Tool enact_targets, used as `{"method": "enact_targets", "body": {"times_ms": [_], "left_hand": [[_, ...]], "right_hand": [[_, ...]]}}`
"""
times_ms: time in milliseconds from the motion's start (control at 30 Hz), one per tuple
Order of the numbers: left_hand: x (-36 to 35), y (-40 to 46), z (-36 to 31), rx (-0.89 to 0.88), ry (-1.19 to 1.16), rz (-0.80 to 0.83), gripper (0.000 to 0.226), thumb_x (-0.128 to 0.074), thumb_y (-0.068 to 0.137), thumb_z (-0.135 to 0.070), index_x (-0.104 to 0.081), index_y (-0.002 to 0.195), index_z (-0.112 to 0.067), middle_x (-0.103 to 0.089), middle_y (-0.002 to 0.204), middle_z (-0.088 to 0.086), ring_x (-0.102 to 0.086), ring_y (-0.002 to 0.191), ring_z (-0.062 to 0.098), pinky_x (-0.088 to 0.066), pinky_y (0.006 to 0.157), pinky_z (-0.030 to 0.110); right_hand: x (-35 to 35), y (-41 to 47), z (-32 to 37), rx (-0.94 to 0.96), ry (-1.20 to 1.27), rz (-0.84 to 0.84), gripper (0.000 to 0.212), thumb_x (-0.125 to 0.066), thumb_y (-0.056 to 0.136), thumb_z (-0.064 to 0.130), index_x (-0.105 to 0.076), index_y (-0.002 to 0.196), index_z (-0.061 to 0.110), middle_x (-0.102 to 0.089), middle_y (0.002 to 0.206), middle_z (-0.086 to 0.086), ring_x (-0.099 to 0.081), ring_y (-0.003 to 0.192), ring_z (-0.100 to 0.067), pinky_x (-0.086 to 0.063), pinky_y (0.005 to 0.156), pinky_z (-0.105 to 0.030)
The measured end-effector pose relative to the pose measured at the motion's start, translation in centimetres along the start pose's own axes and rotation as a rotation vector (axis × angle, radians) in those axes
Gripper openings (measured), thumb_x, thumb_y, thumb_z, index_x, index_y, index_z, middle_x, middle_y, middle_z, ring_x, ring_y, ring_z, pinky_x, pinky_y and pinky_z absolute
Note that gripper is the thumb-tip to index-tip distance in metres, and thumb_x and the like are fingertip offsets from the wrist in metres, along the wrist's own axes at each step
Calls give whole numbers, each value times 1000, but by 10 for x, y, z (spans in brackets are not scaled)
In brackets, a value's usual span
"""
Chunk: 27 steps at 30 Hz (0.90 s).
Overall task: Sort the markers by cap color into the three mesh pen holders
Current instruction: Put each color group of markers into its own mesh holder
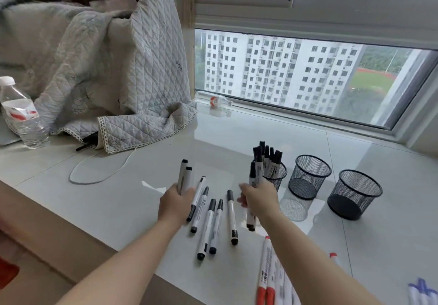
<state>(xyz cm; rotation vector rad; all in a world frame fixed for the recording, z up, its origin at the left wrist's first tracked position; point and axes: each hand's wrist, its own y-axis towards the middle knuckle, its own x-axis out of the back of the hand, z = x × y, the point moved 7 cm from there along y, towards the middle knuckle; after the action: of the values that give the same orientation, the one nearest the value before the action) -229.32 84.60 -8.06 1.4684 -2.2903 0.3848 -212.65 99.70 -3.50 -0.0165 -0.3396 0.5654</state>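
- Red-capped markers (266,278) lie at the bottom of the frame, unsorted.
- Right hand (259,198) grips a bundle of black-capped markers (253,181), long axes upright, beside the left holder (276,174), already stocked with black.
- Left hand (176,201) clutches 2 more (183,176), caps up.
- 5 black markers (213,219) lie loose between the hands, mostly caps away.
- Judged step: loading blacks; next, drop the bundle in.
- 2 holders (309,176) at right stand empty.
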Motion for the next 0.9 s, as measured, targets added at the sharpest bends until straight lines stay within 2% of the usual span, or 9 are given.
{"method": "enact_targets", "body": {"times_ms": [67,167,367,533,600,667,733,800,900], "left_hand": [[-8,3,-22,3,-145,-20,29,-51,89,-28,-46,63,-16,-49,60,0,-47,58,19,-33,50,29],[-29,8,-60,19,-396,-2,33,-51,90,-27,-43,60,-17,-44,52,-2,-44,45,11,-37,47,25],[-86,16,-140,-57,-610,149,25,-51,93,-36,-51,73,-21,-48,59,-4,-46,54,10,-41,61,27],[-126,20,-167,-54,-719,215,27,-52,92,-40,-52,75,-19,-48,58,-5,-45,53,9,-42,58,25],[-139,17,-171,-106,-662,207,29,-50,91,-44,-54,77,-19,-52,64,-5,-50,60,12,-43,61,23],[-148,18,-168,-214,-470,155,35,-46,90,-51,-56,83,-18,-52,80,-4,-52,83,17,-44,73,26],[-153,22,-161,-298,-260,88,42,-41,90,-53,-59,90,-15,-43,96,-5,-37,104,14,-36,92,28],[-157,25,-149,-280,-205,69,42,-41,90,-52,-61,91,-16,-35,104,-6,-25,105,8,-29,98,26],[-160,25,-132,-228,-224,88,38,-44,91,-48,-62,87,-15,-33,105,-6,-26,104,7,-28,100,25]], "right_hand": [[24,9,17,46,83,-82,16,-58,85,10,-50,72,11,-51,57,-2,-51,40,-10,-41,41,-22],[63,24,43,122,208,-198,20,-59,84,12,-47,67,12,-50,56,-5,-48,45,-17,-39,48,-27],[113,58,67,224,338,-359,22,-59,86,14,-45,69,16,-52,56,-4,-52,44,-10,-44,51,-26],[114,81,43,187,423,-423,21,-60,85,19,-46,69,16,-54,56,-1,-55,49,-12,-46,60,-32],[109,88,28,151,457,-438,23,-61,84,22,-46,67,16,-55,56,0,-56,50,-11,-46,61,-32],[103,94,15,118,515,-453,25,-62,83,23,-46,65,16,-56,54,1,-56,49,-12,-45,58,-30],[97,99,6,107,515,-447,26,-63,83,24,-47,65,15,-56,57,0,-55,53,-15,-43,57,-29],[92,103,2,112,487,-430,26,-63,84,26,-48,67,13,-54,63,-2,-50,57,-16,-39,54,-27],[85,105,-1,124,443,-413,31,-62,85,27,-45,62,14,-48,58,1,-44,52,-13,-35,50,-25]]}}
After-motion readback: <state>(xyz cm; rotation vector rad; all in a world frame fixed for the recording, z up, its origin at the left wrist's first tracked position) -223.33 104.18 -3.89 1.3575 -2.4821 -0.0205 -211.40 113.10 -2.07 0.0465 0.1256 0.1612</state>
